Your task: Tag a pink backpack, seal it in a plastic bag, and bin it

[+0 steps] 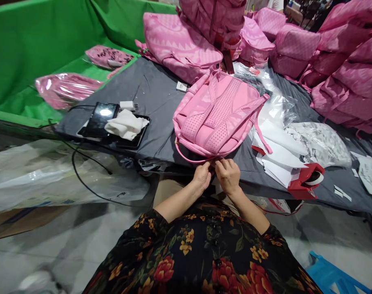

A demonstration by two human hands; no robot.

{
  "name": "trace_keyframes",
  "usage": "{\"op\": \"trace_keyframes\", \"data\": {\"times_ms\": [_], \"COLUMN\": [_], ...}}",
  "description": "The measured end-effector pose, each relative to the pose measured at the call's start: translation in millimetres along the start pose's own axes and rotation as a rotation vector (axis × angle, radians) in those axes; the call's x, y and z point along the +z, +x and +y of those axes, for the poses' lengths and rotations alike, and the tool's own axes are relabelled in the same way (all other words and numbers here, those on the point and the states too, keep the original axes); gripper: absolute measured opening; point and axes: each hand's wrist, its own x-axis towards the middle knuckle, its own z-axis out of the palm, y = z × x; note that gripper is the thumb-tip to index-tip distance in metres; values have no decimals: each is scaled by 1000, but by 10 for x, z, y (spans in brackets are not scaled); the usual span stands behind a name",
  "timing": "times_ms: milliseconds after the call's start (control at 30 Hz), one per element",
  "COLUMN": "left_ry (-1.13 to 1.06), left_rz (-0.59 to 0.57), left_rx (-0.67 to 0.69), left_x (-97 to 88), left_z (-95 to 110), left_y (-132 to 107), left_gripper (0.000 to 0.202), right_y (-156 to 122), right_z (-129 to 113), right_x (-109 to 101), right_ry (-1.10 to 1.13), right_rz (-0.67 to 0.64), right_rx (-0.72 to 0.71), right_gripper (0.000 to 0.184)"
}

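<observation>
A pink backpack (224, 100) lies on the dark-covered table with its perforated back panel and shoulder straps facing up. At its near edge, by the table's front, my left hand (202, 175) and my right hand (229, 174) come close together. Both have their fingers closed in a pinch against the rim of the bag. Whatever the fingertips hold there is small and hidden by them. A thin pink strap loops along the bag's near left side, and another strap hangs off its right side.
More pink backpacks (180, 45) crowd the back and right. A tablet (100, 118), a white cloth (126, 124) and a charger (128, 105) lie left. White papers (281, 151), a red tape dispenser (307, 181) and a plastic bag (322, 145) lie right. A green-lined bin (51, 36) holds wrapped pink items.
</observation>
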Motion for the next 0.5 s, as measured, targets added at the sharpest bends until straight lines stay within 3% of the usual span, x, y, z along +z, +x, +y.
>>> {"op": "trace_keyframes", "data": {"times_ms": [100, 200, 367, 500], "left_ry": [-117, -92, -21, 69], "left_rz": [-34, -50, 63, 115], "left_rx": [21, 31, 59, 73], "left_x": [31, 60, 77, 29], "left_z": [-2, -22, -72, -179], "left_y": [-32, -25, 4, 118], "left_gripper": [30, 34, 30, 19], "right_y": [-90, -125, -113, -96], "right_z": [-5, -11, 4, 20], "right_x": [13, 38, -39, 84], "right_ry": [25, 53, 111, 71], "right_rz": [24, 35, 278, 391], "right_rx": [-6, 9, -84, 79], "right_gripper": [18, 17, 13, 16]}}
